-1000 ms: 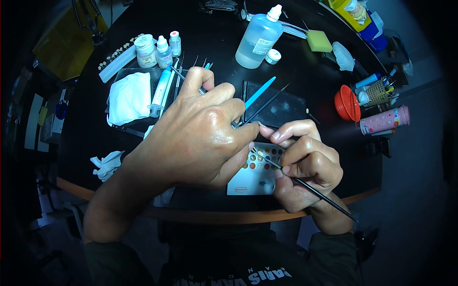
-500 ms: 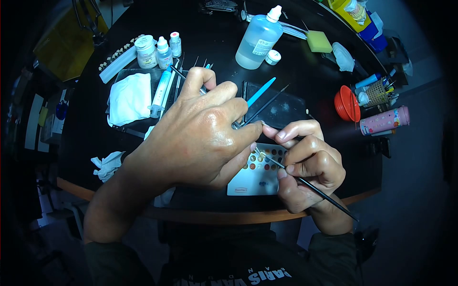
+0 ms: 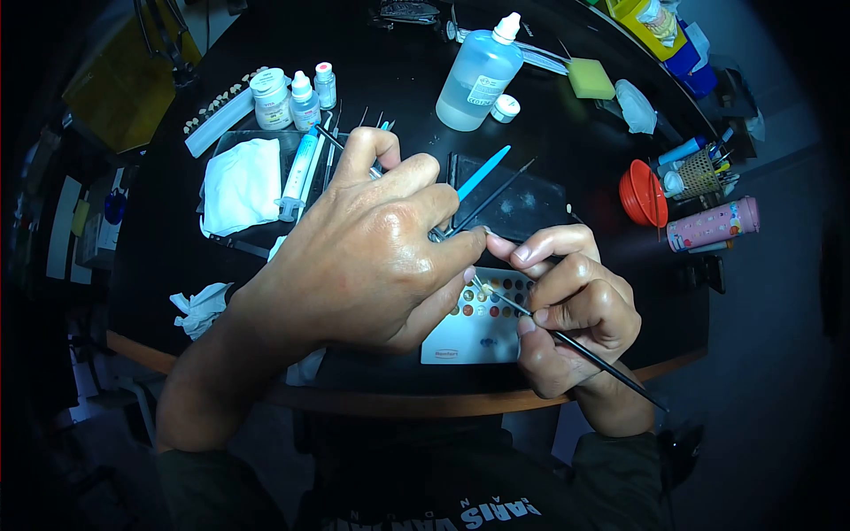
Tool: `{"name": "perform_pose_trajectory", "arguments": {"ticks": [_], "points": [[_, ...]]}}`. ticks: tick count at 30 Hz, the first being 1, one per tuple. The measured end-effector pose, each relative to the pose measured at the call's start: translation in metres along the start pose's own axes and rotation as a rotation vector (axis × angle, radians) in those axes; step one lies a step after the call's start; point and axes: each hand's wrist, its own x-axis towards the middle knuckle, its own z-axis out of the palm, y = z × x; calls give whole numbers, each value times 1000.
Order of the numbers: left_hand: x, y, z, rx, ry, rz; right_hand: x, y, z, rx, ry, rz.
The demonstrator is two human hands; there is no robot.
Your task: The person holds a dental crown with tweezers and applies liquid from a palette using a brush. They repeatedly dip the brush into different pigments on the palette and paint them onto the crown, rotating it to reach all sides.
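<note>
My left hand point(image 3: 381, 239) is closed around metal tweezers-like tool, mostly hidden by the fingers; a dark shaft shows beyond the forefinger. In my right hand point(image 3: 580, 310) is a thin black brush point(image 3: 611, 367), pinched near its front, with the handle slanting down to the right. The brush tip meets a tiny pale piece point(image 3: 486, 289) at the end of the metal tips under my left hand. Fingertips of both hands touch just above it. Beneath lies a white palette point(image 3: 469, 346) with several coloured wells. A blue-handled tool point(image 3: 484, 171) and a dark brush point(image 3: 509, 188) stick out behind my left hand.
Behind stand a large clear bottle point(image 3: 478, 80), a small white jar point(image 3: 506, 108) and several small bottles point(image 3: 304, 102). A folded white cloth point(image 3: 241, 186) and a syringe point(image 3: 299, 177) lie left. Right are a red bowl point(image 3: 643, 193), a pink bottle point(image 3: 714, 225) and a yellow sponge point(image 3: 591, 79).
</note>
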Motion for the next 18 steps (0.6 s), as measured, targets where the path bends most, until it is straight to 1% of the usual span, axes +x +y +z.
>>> {"name": "perform_pose_trajectory", "arguments": {"ticks": [10, 18], "points": [[1, 0, -1, 5, -5, 3, 0, 0, -1, -13, -26, -7], [1, 1, 0, 14, 14, 11, 1, 0, 0, 7, -6, 1]]}}
